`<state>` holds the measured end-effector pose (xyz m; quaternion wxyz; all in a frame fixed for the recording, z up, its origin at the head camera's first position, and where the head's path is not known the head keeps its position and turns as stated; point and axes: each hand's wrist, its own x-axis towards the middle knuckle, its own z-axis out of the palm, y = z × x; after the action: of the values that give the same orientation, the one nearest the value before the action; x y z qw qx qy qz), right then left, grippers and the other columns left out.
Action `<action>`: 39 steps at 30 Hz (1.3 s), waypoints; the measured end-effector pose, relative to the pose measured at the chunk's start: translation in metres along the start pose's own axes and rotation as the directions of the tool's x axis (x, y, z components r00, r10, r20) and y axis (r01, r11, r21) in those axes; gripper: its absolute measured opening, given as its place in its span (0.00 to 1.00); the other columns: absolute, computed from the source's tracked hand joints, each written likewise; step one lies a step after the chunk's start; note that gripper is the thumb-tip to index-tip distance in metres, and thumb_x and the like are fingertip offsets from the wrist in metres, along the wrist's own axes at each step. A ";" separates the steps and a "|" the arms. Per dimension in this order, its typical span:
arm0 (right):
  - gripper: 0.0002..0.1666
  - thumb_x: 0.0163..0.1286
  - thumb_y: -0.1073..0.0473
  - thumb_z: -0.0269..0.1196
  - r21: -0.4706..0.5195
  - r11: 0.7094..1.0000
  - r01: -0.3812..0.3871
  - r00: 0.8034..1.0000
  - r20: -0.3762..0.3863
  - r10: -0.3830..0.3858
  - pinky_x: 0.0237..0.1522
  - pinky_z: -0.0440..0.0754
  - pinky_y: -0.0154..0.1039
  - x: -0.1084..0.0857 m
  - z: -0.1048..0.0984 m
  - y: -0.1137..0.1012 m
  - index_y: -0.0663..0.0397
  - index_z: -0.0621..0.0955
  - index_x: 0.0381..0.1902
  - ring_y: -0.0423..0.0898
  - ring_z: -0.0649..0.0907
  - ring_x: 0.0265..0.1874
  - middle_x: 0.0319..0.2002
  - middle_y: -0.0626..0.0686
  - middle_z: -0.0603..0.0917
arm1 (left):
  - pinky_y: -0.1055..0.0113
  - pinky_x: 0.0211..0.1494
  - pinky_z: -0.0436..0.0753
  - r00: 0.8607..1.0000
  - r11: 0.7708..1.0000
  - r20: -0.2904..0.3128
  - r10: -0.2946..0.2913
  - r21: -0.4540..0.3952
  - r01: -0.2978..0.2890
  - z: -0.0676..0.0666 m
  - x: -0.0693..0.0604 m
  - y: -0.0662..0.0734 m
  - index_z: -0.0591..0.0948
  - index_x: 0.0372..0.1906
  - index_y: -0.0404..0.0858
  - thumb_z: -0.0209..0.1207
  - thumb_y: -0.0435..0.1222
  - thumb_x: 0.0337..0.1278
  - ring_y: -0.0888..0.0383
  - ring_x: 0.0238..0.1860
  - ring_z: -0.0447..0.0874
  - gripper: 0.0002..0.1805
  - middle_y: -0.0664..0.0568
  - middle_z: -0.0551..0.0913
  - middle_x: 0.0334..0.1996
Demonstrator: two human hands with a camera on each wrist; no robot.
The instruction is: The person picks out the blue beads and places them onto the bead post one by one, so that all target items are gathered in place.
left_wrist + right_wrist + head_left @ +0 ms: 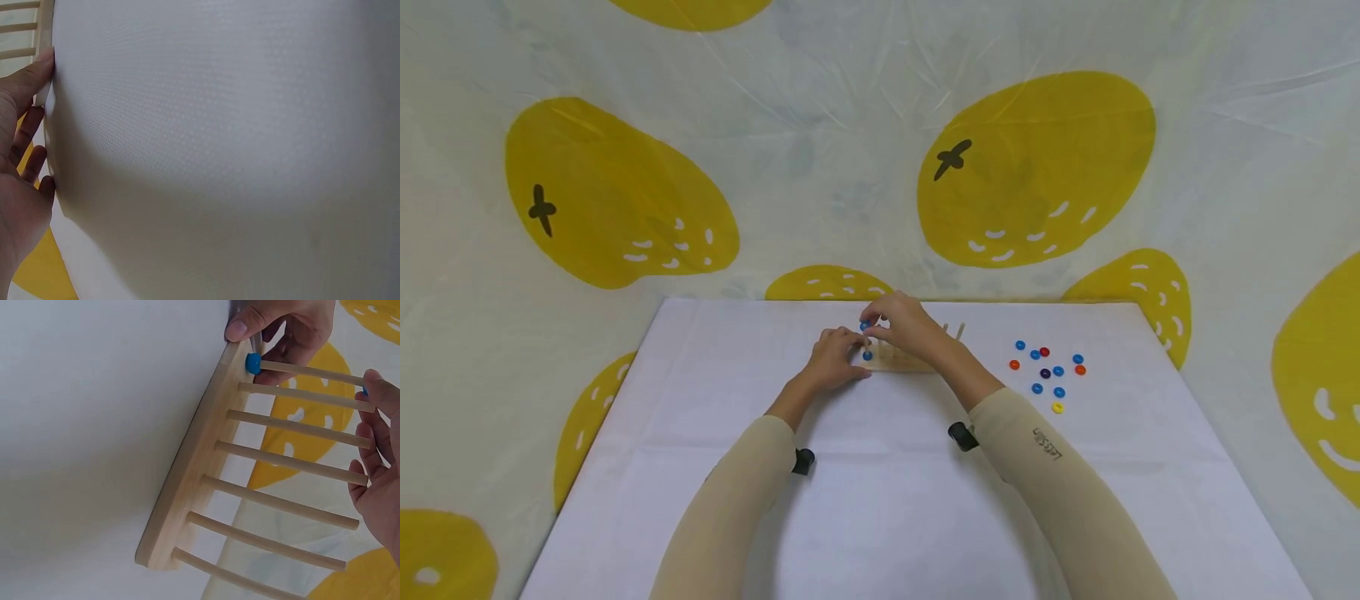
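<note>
Bead (864,327) pinched by the right grip (904,323) at the tip of the end peg (312,372) lies twelve o'clock of the lower bead (867,356) along that peg, while the left grip (833,360) clasps the nine o'clock end of the wooden rack (194,462).

Rack base (200,447) and pegs (292,463) looked like bare pale wood, smooth, matt to faintly satin, light grain on the base. Blue bead (253,363) and loose beads (1058,371) read as smooth plastic, somewhat glossy. Table cover (237,137) was matt with a fine dimpled texture, backdrop (835,167) a creased sheet with slight sheen (cloth or plastic, couldn't tell), sleeves (1052,475) matt, smooth cloth.
</note>
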<state>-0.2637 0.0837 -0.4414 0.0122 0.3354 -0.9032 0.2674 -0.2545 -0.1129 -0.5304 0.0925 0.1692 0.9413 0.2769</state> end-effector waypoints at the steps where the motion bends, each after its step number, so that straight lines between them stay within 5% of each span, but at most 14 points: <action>1: 0.12 0.68 0.58 0.72 -0.006 1.000 -0.001 1.000 0.003 0.001 0.55 0.77 0.50 0.000 0.001 0.000 0.54 0.88 0.47 0.52 0.84 0.46 0.42 0.51 0.91 | 0.44 0.73 0.65 1.000 1.000 -0.001 0.001 0.003 -0.001 0.000 0.000 0.000 0.82 0.59 0.45 0.77 0.46 0.53 0.43 0.69 0.66 0.28 0.48 0.79 0.60; 31: 0.12 0.70 0.55 0.71 -0.002 0.994 -0.109 0.994 0.012 0.109 0.58 0.74 0.53 -0.006 -0.003 -0.003 0.51 0.88 0.48 0.50 0.81 0.48 0.42 0.49 0.90 | 0.44 0.73 0.65 1.000 1.000 -0.016 -0.002 -0.003 0.002 0.002 -0.001 -0.003 0.82 0.60 0.44 0.77 0.45 0.52 0.44 0.69 0.66 0.30 0.48 0.79 0.60; 39: 0.14 0.69 0.55 0.71 0.020 0.998 -0.061 0.998 -0.034 0.062 0.56 0.78 0.48 -0.017 -0.013 -0.003 0.54 0.87 0.50 0.51 0.81 0.48 0.44 0.51 0.89 | 0.44 0.74 0.66 1.000 1.000 -0.013 0.002 0.000 -0.002 0.004 -0.001 -0.002 0.83 0.61 0.45 0.77 0.46 0.52 0.44 0.70 0.66 0.30 0.48 0.79 0.61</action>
<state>-0.2511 0.0981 -0.4323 0.0165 0.3030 -0.9102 0.2820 -0.2532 -0.1135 -0.5347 0.0859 0.1683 0.9417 0.2782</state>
